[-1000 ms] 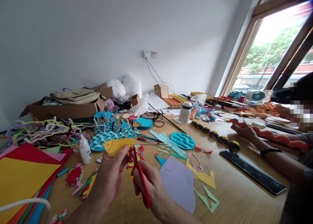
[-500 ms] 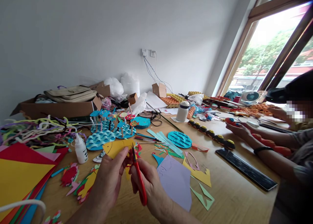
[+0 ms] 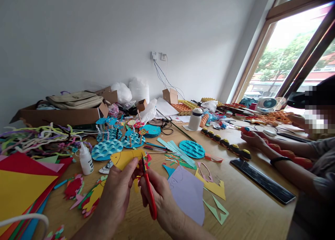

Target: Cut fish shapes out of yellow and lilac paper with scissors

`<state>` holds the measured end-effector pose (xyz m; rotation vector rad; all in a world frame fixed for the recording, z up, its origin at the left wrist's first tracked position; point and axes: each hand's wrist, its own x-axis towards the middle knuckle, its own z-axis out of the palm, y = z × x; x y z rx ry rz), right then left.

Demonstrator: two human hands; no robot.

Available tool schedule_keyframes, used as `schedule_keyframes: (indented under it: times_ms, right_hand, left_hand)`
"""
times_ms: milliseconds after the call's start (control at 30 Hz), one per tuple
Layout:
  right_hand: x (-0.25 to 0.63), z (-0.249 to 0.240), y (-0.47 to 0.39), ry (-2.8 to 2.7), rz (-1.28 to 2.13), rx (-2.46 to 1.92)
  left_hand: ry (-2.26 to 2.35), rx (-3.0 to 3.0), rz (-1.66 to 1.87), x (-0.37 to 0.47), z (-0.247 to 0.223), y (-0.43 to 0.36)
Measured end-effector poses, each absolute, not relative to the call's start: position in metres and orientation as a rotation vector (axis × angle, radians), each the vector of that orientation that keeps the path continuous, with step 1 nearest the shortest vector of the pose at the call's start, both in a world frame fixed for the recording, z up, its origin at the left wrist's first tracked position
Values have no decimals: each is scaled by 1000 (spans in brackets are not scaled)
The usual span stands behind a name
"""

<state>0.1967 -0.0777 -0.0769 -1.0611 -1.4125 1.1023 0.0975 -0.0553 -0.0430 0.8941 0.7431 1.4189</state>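
Observation:
My left hand (image 3: pixel 119 184) pinches a yellow paper fish (image 3: pixel 124 158) with a drawn eye and gill line, its head pointing left. In my right hand (image 3: pixel 161 194) is a pair of red-handled scissors (image 3: pixel 150 194), dark blades upward at the fish's right end. Whether the blades are parted is too small to tell. Just right of my hands lies a sheet of purple paper (image 3: pixel 187 194) with a fish outline drawn on it. Left of my left hand are cut paper fish in yellow (image 3: pixel 96 194) and red (image 3: pixel 74 187).
A white glue bottle (image 3: pixel 86 159) stands left, near blue wavy discs (image 3: pixel 107 150). Coloured paper sheets (image 3: pixel 23 187) fill the left corner. Paper offcuts (image 3: pixel 217 206) and a black phone (image 3: pixel 261 180) lie right. Another person's hands (image 3: pixel 252 140) hold an orange egg-carton strip at far right.
My hands, the fish and the scissors stay nearly in place, with only a slight shift. The other person's head and arms have moved a little.

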Motion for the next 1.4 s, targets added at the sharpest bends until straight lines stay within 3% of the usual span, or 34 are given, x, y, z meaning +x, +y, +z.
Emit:
schedule_keyframes:
  times_ms: [1400]
  right_hand:
    - [206, -80, -80, -1502, 1106, -1104]
  left_hand:
    - [767, 841, 1424, 91, -40, -49]
